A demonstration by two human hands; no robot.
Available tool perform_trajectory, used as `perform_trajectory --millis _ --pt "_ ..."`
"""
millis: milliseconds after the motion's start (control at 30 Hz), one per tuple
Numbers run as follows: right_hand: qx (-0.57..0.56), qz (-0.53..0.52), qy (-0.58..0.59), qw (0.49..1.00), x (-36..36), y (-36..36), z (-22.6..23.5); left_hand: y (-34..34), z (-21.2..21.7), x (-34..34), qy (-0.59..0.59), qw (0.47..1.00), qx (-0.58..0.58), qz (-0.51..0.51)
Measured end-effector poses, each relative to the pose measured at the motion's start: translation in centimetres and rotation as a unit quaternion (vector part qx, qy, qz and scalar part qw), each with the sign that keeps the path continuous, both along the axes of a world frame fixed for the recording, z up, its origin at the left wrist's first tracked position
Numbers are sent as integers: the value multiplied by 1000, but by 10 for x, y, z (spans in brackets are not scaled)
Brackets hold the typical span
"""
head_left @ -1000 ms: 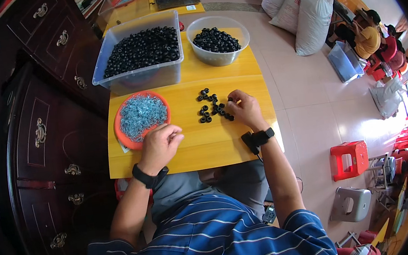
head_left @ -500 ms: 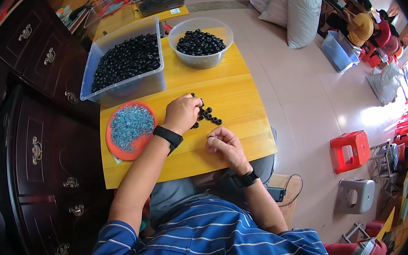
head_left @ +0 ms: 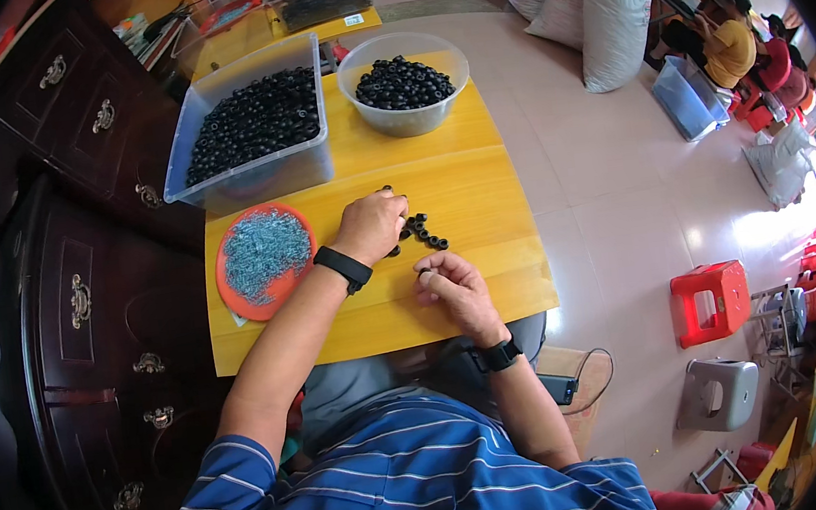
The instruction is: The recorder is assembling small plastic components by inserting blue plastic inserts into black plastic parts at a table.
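Head view: I see loose black beads mid-frame, just right of the nearer left hand, whose grip I cannot tell. Below them, the right hand pinches a small dark bead.

On the yellow wooden tabletop, free room lay to the right of the small black rings. Farther ahead, the translucent rectangular plastic bin and the translucent round plastic bowl blocked passage; at left, the round orange plastic plate obstructed.
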State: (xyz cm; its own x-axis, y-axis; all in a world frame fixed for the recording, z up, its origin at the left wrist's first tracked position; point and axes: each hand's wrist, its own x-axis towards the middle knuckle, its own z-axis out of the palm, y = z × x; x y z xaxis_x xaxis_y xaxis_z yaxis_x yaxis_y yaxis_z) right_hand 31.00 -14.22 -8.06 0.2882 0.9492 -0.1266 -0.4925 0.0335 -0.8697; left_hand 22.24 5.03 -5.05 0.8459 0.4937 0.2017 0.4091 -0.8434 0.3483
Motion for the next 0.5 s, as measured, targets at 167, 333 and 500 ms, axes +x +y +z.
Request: perform_trajectory --millis 167,333,500 --pt "-12 -10 -6 1000 1 0 0 -23 38 -31 -43 999 -17 19" --pt "5 5 -5 1000 -1 1 -5 -56 37 -88 -2 998 -39 51" --pt "8 2 -7 1000 -4 -2 -2 -65 8 -112 11 997 -59 49"
